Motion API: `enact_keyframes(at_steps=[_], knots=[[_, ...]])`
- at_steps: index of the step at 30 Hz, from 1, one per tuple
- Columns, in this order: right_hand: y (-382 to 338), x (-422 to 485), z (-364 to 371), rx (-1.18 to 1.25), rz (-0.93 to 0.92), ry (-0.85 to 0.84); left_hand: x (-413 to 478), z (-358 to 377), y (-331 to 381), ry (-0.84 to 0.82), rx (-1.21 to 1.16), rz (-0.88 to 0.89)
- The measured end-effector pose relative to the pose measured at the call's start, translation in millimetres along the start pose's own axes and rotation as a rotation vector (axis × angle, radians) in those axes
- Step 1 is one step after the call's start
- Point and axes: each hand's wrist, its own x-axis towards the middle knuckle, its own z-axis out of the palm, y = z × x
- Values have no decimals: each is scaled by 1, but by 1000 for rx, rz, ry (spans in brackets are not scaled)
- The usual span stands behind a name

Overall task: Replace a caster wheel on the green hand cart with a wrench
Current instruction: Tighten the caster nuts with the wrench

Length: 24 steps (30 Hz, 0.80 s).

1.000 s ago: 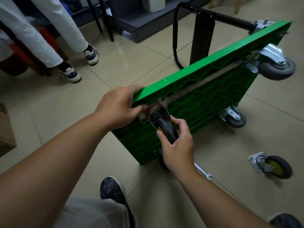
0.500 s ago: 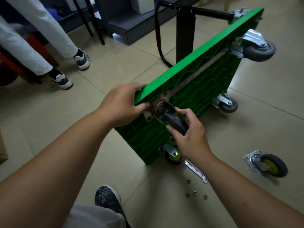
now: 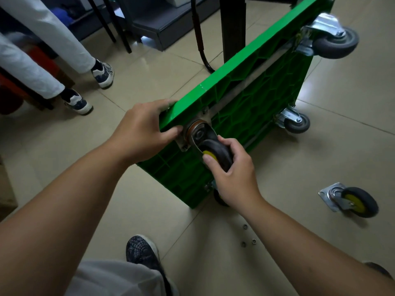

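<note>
Turned since earlier, the caster wheel (image 3: 218, 147) was gripped by the right hand (image 3: 233, 180), the green cart (image 3: 245, 103) by the left hand (image 3: 141, 133); if unbolted, it might be dropped.

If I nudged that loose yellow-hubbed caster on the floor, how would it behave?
The loose caster seems to lie on its side, so it would probably skid, not roll. Its metal plate and fork suggest weight for its size. Picked up by the plate, the wheel may swing.

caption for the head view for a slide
The left hand grips the tipped green cart while the right hand holds a caster against its underside.
</note>
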Motion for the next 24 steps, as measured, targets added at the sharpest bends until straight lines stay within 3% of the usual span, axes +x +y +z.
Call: enact_keyframes(at_steps=[10, 13, 18, 20, 24], knots=[[13, 4, -20, -91, -105, -124, 0, 3, 2, 6, 22, -20], [41, -8, -39, -309, -200, -196, -1, 2, 2, 12, 16, -31], [117, -26, -57, -636, -192, -122, -4, 4, 5, 19, 27, -36], [145, -31, -62, -703, -148, -161, -4, 3, 6, 17, 32, -35], [193, -53, -72, -811, 115, -333, -4, 2, 6, 12, 18, -34]])
